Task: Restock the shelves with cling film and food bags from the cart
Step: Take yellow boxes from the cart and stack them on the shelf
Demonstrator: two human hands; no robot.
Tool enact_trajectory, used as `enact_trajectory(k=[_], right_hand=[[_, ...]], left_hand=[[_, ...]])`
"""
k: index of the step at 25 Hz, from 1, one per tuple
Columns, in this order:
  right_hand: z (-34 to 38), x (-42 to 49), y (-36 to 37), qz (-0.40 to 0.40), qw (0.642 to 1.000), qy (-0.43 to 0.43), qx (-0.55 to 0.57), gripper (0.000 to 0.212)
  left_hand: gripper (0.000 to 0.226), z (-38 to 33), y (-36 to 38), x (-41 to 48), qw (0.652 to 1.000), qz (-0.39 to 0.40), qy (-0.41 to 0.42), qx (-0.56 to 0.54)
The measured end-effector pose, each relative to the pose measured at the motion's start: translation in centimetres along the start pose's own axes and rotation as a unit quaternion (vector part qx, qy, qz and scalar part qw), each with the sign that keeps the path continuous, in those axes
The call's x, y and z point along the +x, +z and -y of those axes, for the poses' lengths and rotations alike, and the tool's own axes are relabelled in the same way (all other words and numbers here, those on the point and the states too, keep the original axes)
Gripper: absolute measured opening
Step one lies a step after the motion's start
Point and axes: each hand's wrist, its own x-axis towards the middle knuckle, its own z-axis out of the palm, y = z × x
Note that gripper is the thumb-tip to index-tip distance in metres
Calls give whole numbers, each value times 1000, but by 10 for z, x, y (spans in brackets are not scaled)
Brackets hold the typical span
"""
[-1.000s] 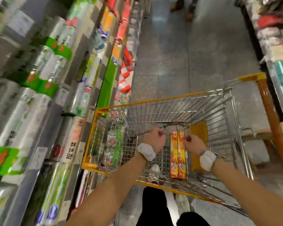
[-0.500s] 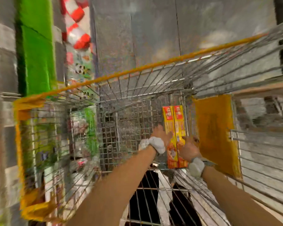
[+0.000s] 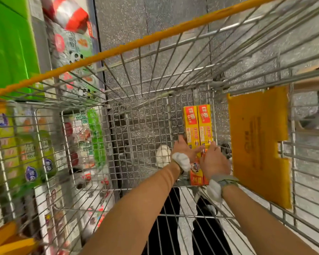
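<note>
We are near the tail end of the unloading, as far as we can judge. Inside the cart [image 3: 155, 39] only two yellow-and-red boxes [image 3: 197, 124] show. They lie side by side on the cart's wire floor, long sides touching, close to its right wall and just left of the yellow seat flap [image 3: 258, 140] that hangs against that wall. The rest of the cart's floor shows bare mesh, with the grey speckled floor [image 3: 173, 19] visible through it. We take the boxes for cling film or food bags; the print is too small for us to say which.

Both hands are down in the cart at the near end of the pair. Our left hand [image 3: 184, 150] is spread, its fingers along the left box and its thumb stretched across the top. Our right hand [image 3: 214, 159] lies over the right box, back upward. Whether its fingers have closed around the box edge we cannot tell.

The shelves [image 3: 39, 52] to the left of the cart look well filled, with panda-print packs [image 3: 75, 52] beyond the cart's far left corner and rolls and packets seen through its left wall.

What is left, as we read it: lift these two boxes out of the cart, carry them to their place on the shelves left of it, and set them in. Neither box has left the cart's floor yet.
</note>
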Motion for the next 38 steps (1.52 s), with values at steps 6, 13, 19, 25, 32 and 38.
enact_trajectory(k=[6, 13, 19, 25, 32, 38], right_hand=[[-5, 6, 8, -14, 1000, 3, -15, 48], [6, 20, 17, -49, 997, 46, -44, 68], [15, 15, 21, -64, 995, 77, -3, 80], [27, -24, -17, -28, 995, 0, 100, 63], [45, -101, -101, 30, 972, -186, 138, 38], [36, -210, -183, 45, 908, -369, 193, 18]], left_hand=[[75, 14, 11, 14, 999, -25, 10, -23], [33, 16, -16, 6, 988, 18, -8, -150], [56, 39, -67, 15, 955, 140, 8, -260], [80, 25, -113, -40, 942, 173, 78, -277], [54, 3, -169, -154, 925, 84, 128, -348], [33, 9, -172, -335, 893, -61, 167, -414]])
